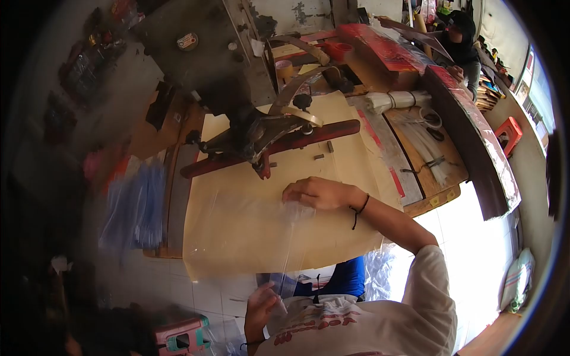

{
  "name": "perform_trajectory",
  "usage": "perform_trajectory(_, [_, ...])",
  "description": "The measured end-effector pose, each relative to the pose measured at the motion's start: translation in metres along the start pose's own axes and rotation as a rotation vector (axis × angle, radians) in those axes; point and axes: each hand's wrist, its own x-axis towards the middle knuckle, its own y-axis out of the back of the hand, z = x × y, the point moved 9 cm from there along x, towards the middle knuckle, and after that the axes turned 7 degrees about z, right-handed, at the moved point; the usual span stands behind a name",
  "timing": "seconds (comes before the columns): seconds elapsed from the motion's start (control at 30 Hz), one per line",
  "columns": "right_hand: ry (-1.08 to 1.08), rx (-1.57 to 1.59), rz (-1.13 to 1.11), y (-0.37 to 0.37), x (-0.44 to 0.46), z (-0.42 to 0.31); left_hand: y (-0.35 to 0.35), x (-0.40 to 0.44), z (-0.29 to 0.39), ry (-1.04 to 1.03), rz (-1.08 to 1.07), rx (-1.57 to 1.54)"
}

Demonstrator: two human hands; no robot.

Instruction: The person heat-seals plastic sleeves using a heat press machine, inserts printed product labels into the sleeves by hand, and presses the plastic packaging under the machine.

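Note:
My right hand [314, 193] is over the tan sheet [350, 172] on the table, its fingers closed on the upper end of a clear plastic piece [289, 243]. Below the sheet's near edge, close to my body, my left hand [262, 304] has its fingers closed around the lower end of the same plastic. The plastic stretches between both hands and is partly see-through. Beyond my right hand, a dark red bar [320, 135] of a black machine [246, 127] lies across the sheet. Small metal pieces [319, 157] rest near the bar.
Bluish plastic strips [138, 204] hang at the left. Bundled clear strips [398, 101] and scissors [435, 132] lie at the right, beside a long dark red box [475, 148]. Another person [463, 47] is at the upper right. A pink-and-green stool [183, 337] stands at lower left.

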Motion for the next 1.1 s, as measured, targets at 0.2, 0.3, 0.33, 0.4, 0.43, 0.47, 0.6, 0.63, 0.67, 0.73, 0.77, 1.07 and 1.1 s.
perform_trajectory(0.2, [-0.302, -0.005, 0.047, 0.014, -0.003, 0.011, -0.039, 0.001, 0.021, -0.359, 0.093, 0.144])
perform_trajectory(0.3, [-0.514, 0.086, -0.005, 0.013, -0.012, 0.026, -0.053, -0.001, 0.034, -0.442, 0.106, 0.082])
perform_trajectory(0.33, [-0.488, 0.143, -0.003, 0.013, -0.011, 0.031, -0.053, 0.002, 0.038, -0.470, 0.094, 0.083])
perform_trajectory(0.4, [-0.473, 0.219, 0.026, 0.012, -0.009, 0.033, -0.056, 0.001, 0.044, -0.516, 0.084, 0.088])
perform_trajectory(0.43, [-0.430, 0.241, 0.040, 0.013, -0.006, 0.033, -0.057, 0.001, 0.048, -0.531, 0.103, 0.062])
perform_trajectory(0.47, [-0.388, 0.264, 0.051, 0.010, -0.005, 0.038, -0.059, 0.001, 0.051, -0.544, 0.124, 0.037])
perform_trajectory(0.6, [-0.435, 0.293, 0.188, -0.001, -0.001, 0.038, -0.062, 0.008, 0.051, -0.581, 0.151, -0.003])
perform_trajectory(0.63, [-0.423, 0.274, 0.198, 0.003, 0.000, 0.034, -0.062, 0.009, 0.051, -0.587, 0.144, -0.016])
perform_trajectory(0.67, [-0.416, 0.253, 0.211, 0.011, -0.001, 0.028, -0.057, 0.014, 0.049, -0.576, 0.164, 0.048])
perform_trajectory(0.73, [-0.395, 0.169, 0.307, 0.038, -0.016, 0.008, -0.054, 0.017, 0.059, -0.641, 0.219, -0.042])
perform_trajectory(0.77, [-0.374, 0.103, 0.381, 0.058, -0.033, -0.008, -0.056, 0.021, 0.064, -0.680, 0.245, -0.099])
perform_trajectory(1.07, [-0.367, -0.308, 1.591, 0.282, -0.242, 0.046, -0.020, 0.045, 0.071, -0.751, 0.154, 0.118])
perform_trajectory(1.1, [-0.412, -0.355, 1.663, 0.288, -0.259, 0.056, -0.020, 0.038, 0.071, -0.683, 0.175, 0.137])
